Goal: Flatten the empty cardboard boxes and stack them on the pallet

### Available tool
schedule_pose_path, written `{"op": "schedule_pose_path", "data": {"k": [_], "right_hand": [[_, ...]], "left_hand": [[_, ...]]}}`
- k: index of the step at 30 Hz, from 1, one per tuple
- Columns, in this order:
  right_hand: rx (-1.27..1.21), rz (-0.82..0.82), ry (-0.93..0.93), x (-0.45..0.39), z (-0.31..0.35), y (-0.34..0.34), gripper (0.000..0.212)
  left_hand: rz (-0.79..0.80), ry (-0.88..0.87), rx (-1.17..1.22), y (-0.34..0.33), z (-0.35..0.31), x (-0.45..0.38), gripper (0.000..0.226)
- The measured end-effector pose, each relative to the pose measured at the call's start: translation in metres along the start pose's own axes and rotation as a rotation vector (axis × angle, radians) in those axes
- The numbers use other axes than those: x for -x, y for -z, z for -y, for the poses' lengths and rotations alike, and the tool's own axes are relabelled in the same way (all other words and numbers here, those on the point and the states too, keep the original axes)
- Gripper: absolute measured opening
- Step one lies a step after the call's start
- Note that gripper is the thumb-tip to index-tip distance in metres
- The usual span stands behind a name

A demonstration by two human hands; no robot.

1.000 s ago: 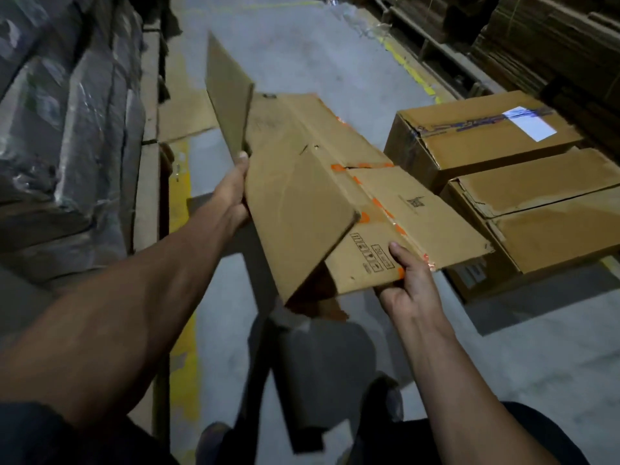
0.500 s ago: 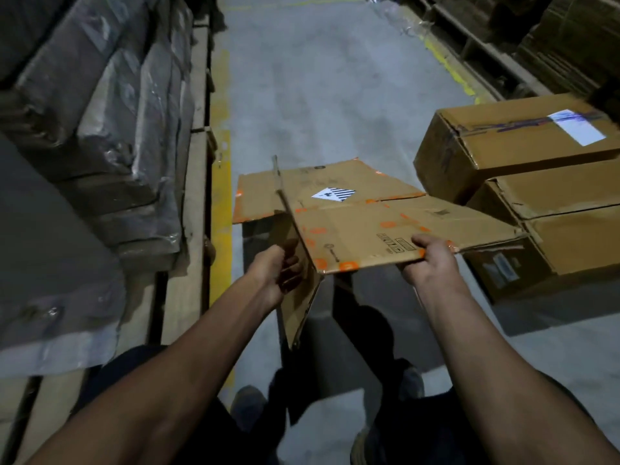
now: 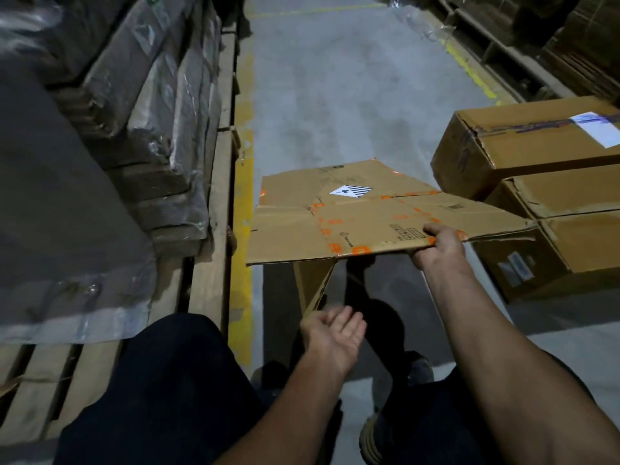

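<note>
I see the pallet (image 3: 208,236) running down the left of the frame, its wooden slats carrying one stack of plastic-wrapped flat cardboard (image 3: 157,129). At the right edge I count two closed cartons (image 3: 523,146), the upper one bearing a white label, the lower one (image 3: 577,236) directly beneath it; both stand on the grey floor (image 3: 335,95).

In the centre of the frame I note one flattened box (image 3: 352,223), held roughly level above the floor, with orange tape marks and a black-striped white label on its top face. One flap hangs down from its near edge.

My right arm extends forward from lower right; the right hand (image 3: 439,245) is clamped on the near right edge of the flattened box, thumb on top, fingers beneath. My left arm reaches from bottom centre; the left hand (image 3: 333,330) is palm up with fingers spread apart, gripping nothing, just below the hanging flap's tip. I cannot tell whether it touches the flap.
</note>
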State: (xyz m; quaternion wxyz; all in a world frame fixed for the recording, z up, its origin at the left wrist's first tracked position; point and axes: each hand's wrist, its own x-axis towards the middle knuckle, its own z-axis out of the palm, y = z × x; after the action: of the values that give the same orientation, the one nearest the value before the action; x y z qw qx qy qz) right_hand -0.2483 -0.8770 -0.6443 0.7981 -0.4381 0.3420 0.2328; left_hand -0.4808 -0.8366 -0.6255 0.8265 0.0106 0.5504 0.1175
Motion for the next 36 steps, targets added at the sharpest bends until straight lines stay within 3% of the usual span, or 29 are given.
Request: {"op": "schedule_pose_path", "data": {"k": [4,8,12,17,23,27,31,36], "right_hand": [[-0.003,-0.017,-0.004,-0.006,0.004,0.002,0.049],[0.007,-0.020,0.008,-0.009,0.006,0.005,0.050],[0.007,-0.021,0.009,-0.011,0.002,0.009,0.053],[0.013,0.003,0.009,-0.011,-0.001,0.013,0.053],[0.011,0.025,-0.003,-0.013,-0.003,0.019,0.056],[0.018,0.060,-0.016,-0.008,-0.008,0.021,0.053],[0.027,0.071,-0.036,-0.006,-0.016,0.023,0.044],[0.064,0.069,-0.055,-0.012,-0.031,0.014,0.032]], "left_hand": [[0.002,-0.115,0.469,0.011,-0.021,-0.007,0.061],[0.008,-0.192,0.574,0.009,-0.062,-0.007,0.077],[0.046,-0.232,0.391,0.012,-0.107,-0.013,0.085],[0.084,-0.267,-0.059,0.013,-0.159,-0.019,0.085],[0.018,-0.329,-0.403,-0.019,-0.183,-0.019,0.030],[-0.004,-0.261,-0.636,-0.037,-0.201,-0.045,0.019],[-0.022,-0.148,-0.799,-0.047,-0.213,-0.070,0.022],[-0.087,-0.116,-0.819,-0.044,-0.226,-0.085,0.016]]}}
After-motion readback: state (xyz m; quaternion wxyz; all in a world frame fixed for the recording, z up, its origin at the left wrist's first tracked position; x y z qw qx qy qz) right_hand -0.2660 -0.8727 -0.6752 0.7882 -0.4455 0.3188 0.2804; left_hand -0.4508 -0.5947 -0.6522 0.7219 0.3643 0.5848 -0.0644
